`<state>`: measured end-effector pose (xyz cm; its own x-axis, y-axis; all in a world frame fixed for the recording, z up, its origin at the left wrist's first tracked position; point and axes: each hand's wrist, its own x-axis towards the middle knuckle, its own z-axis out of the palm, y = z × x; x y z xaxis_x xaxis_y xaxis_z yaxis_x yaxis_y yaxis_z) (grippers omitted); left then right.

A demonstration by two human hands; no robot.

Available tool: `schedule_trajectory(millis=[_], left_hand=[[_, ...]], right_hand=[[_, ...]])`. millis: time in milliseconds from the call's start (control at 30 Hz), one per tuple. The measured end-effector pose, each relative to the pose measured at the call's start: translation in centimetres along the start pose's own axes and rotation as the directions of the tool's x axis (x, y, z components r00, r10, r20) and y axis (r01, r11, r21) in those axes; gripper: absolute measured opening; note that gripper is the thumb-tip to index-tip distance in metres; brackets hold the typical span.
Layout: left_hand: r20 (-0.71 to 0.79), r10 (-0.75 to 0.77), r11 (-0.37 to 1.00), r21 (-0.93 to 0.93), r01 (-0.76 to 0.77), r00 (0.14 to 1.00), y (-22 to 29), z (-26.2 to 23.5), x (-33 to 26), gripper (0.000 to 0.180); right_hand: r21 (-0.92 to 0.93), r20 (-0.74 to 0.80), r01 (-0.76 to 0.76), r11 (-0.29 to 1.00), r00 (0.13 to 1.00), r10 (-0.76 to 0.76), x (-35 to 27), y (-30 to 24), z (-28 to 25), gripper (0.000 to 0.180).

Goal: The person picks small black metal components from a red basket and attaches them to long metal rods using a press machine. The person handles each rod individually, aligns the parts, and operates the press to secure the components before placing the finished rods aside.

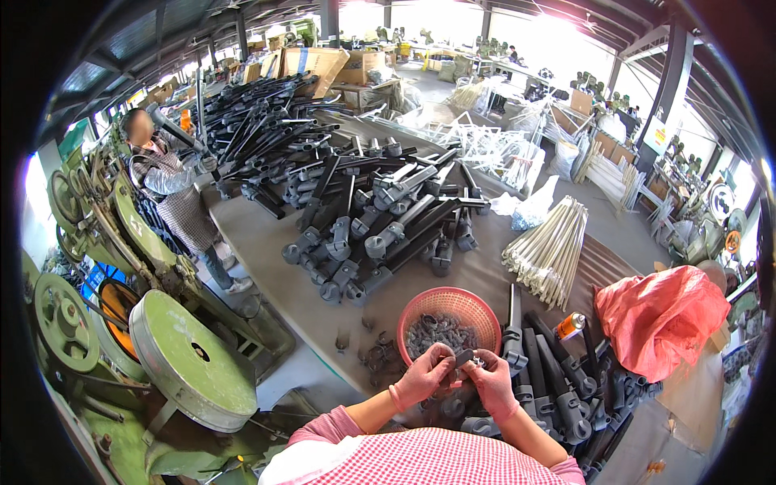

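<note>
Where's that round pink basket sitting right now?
In the head view the pink basket sits on the table near the lower middle, just beyond both hands, with the pile of dark metal parts behind it and an orange-capped can to its right.

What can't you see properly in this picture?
Head view, the only one:
- The small dark part between the left hand and right hand: fingers cover most of it, so its shape is unclear.
- The pieces in the red basket: too small to tell apart.
- What is in the red bag: the bag hides it.
- The far end of the hall: washed out by bright light.
- The corners: black, cut off by the lens rim.
</note>
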<state>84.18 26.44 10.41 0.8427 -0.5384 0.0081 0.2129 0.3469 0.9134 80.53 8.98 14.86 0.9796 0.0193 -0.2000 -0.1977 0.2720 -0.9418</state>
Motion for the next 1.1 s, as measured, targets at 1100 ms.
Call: schedule_trajectory(millis=[1100], left_hand=[[-0.297,0.261,0.922,-0.204,-0.328,0.919,6.6,1.1,-0.4,0.025]], right_hand=[[-0.012,0.184,-0.281,0.960,0.943,0.278,-1.5,-1.6,0.4,0.022]])
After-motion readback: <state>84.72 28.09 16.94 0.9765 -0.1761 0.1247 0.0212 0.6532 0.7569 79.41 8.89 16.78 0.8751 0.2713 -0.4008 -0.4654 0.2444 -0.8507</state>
